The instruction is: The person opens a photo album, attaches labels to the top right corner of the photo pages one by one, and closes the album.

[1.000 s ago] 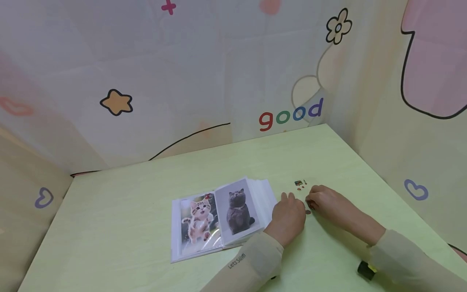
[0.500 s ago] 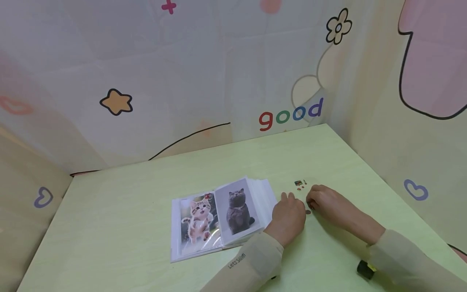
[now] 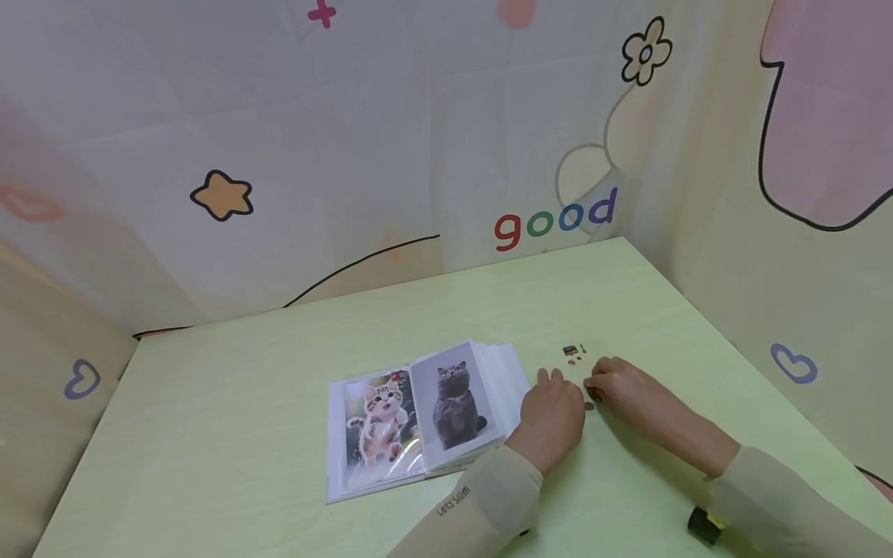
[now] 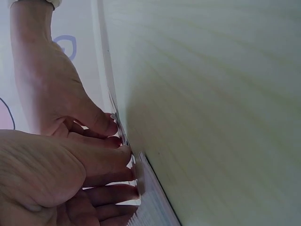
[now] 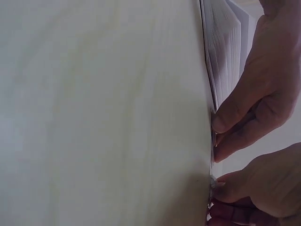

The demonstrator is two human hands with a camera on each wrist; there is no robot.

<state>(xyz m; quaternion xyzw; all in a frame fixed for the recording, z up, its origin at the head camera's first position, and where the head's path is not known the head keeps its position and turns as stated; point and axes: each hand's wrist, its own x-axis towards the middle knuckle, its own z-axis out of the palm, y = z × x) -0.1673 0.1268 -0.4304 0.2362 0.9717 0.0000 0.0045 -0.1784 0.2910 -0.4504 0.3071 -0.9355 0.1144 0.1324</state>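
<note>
My right hand (image 3: 631, 391) pinches a small dark reddish sticker (image 3: 594, 394) between thumb and fingertips, close over the table. Beside it, my left hand (image 3: 551, 418) rests with fingers extended, fingertips pressing down at the album's right edge. Small colourful stickers (image 3: 570, 350) lie just beyond the fingertips, and a brown oval one (image 3: 589, 406) shows between the hands. In the left wrist view, a thin sheet (image 4: 123, 134) runs edge-on under the fingers of both hands. The photo album (image 3: 336, 442) lies open left of my left hand, showing a kitten picture and a grey cat picture.
A short black cylinder (image 3: 705, 527) with a yellow part lies on the light green table (image 3: 230, 434), next to my right sleeve. Patterned cloth walls (image 3: 349, 155) stand along the back and both sides of the table.
The hands and album stay almost in place. The black cylinder and right sleeve sit very slightly further right and lower in the head view.
</note>
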